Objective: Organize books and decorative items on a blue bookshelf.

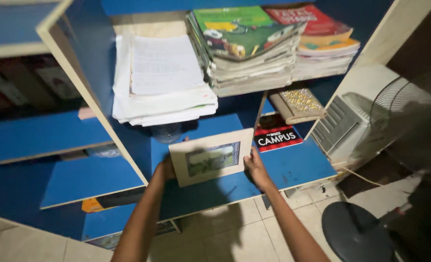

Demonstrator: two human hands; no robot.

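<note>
On a blue shelf [293, 167] above pale floor tiles [235, 228], both hands' fingers [250, 156] pinch a framed picture [210, 156].

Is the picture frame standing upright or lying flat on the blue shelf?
Upright: picture frame faces the camera, left hand and right hand gripping its sides over the blue shelf.

Light: coming from near the camera, leaving the frame's left edge dim
Shadows: arms are throwing dark shapes at lower centre
Blur: fan [409, 121] at right is smearing, perhaps spinning
</note>
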